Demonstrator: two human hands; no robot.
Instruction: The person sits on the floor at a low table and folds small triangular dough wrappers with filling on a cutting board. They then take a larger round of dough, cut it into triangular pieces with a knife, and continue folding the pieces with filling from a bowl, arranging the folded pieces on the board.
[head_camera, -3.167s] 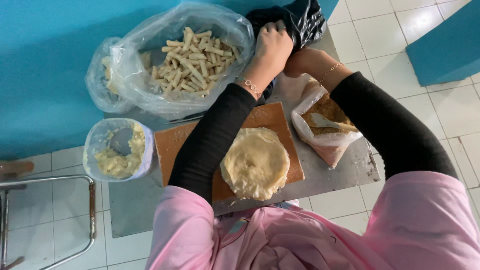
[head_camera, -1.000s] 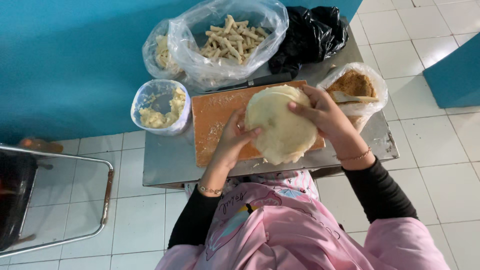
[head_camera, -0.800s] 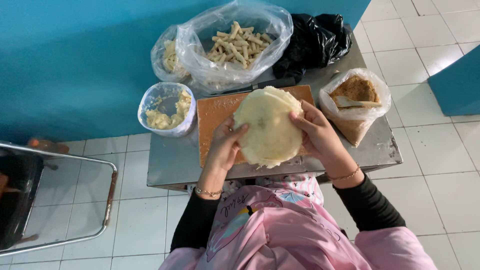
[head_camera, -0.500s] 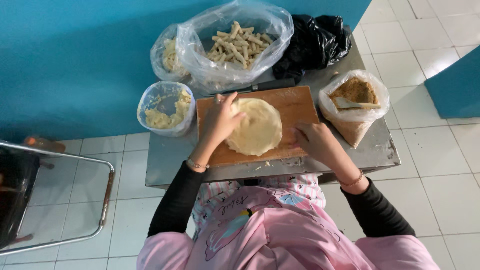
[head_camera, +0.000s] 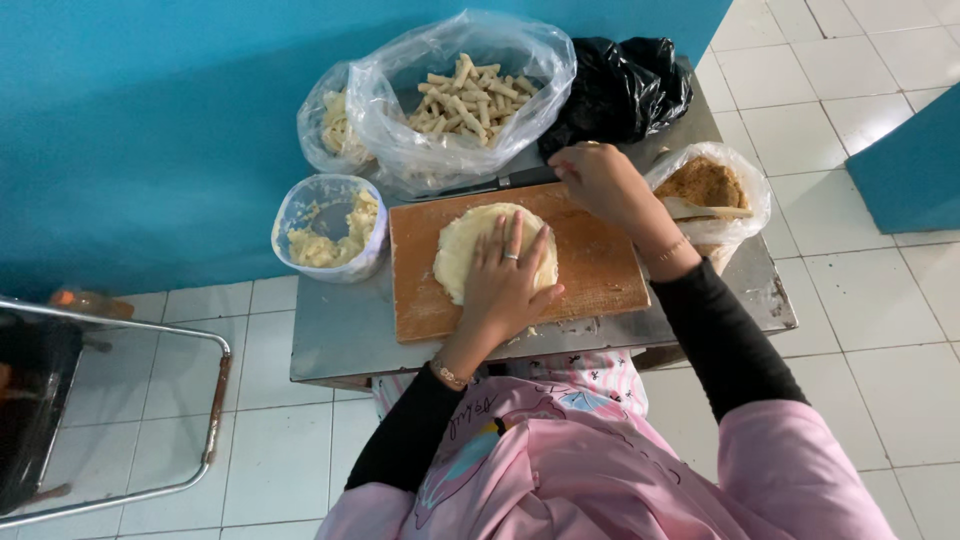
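1. Clear tub of pale dough bits (head_camera: 330, 225) sits at the metal table (head_camera: 340, 340)'s left edge.
2. Wooden board (head_camera: 600, 265) mid-table; flat dough round (head_camera: 465, 250) on its left half.
3. My left hand (head_camera: 508, 280) lies flat on the dough, fingers spread.
4. My right hand (head_camera: 600, 185), fingers curled, closes on the knife (head_camera: 490, 185) handle at the board's far edge.
5. Bag of brown filling (head_camera: 705, 185) at the right edge.

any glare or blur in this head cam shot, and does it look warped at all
Head view: light is soft and even, with only small highlights on the clear bag of dough sticks and the black bag; left hand on the flat dough and right hand at the knife look sharp; floor-tile lines bow slightly toward the edges.
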